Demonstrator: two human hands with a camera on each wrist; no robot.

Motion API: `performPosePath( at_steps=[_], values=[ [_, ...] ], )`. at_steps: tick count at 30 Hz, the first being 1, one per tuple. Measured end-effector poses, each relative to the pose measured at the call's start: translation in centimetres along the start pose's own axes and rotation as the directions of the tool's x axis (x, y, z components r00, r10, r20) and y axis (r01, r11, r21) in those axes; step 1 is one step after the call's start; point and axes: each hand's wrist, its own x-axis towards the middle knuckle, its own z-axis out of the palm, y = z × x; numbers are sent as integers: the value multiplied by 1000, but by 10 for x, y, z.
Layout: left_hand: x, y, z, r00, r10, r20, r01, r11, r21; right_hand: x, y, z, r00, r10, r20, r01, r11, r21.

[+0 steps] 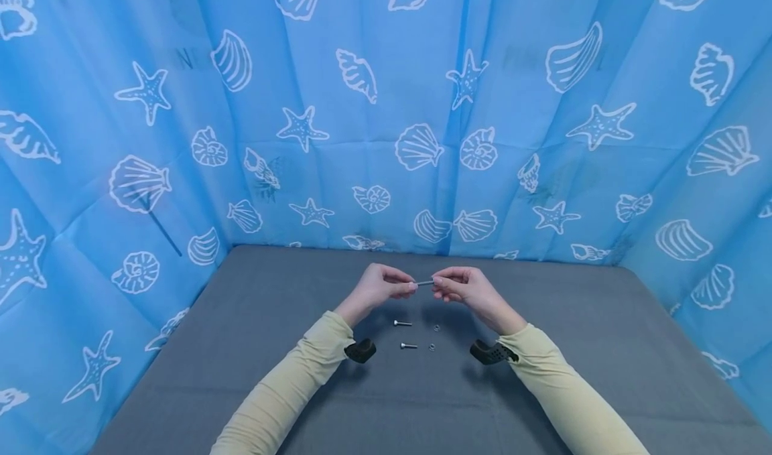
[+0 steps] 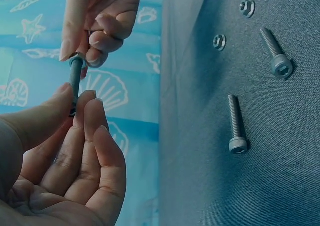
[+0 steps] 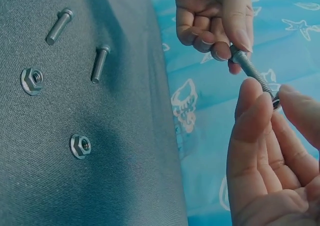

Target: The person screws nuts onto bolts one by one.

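Above the table, my left hand (image 1: 375, 289) pinches a socket-head bolt (image 3: 254, 72) by its head end, between thumb and fingertips. From the other side my right hand (image 1: 473, 290) holds a small flange nut (image 3: 275, 101) between thumb and fingers, at the bolt's threaded tip. The bolt's shank shows between the two hands, nearly level in the head view. Fingertips partly cover both the head and the nut.
Nearer me on the grey table (image 1: 289, 388) lie two loose bolts, one farther (image 1: 402, 323) and one closer (image 1: 409, 346). To their right sit two flange nuts, one farther (image 1: 437, 328) and one closer (image 1: 431, 348). A blue shell-print curtain (image 1: 374, 173) hangs behind.
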Motion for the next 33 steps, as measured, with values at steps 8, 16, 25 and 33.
performPosePath(
  at_steps=[8, 16, 25, 33],
  values=[
    [0, -1, -1, 1000, 3, 0, -3, 1000, 1, 1, 0, 2, 1000, -26, 12, 26, 1000, 3],
    [2, -1, -4, 999, 32, -23, -33, 999, -8, 2, -2, 1, 1000, -27, 14, 27, 999, 23],
    [4, -1, -3, 1000, 27, -6, -27, 999, -30, 0, -3, 3, 1000, 14, -12, -14, 1000, 0],
    [3, -1, -3, 1000, 18, -3, -18, 999, -41, 0, -2, 3, 1000, 27, -4, -27, 999, -22]
  ],
)
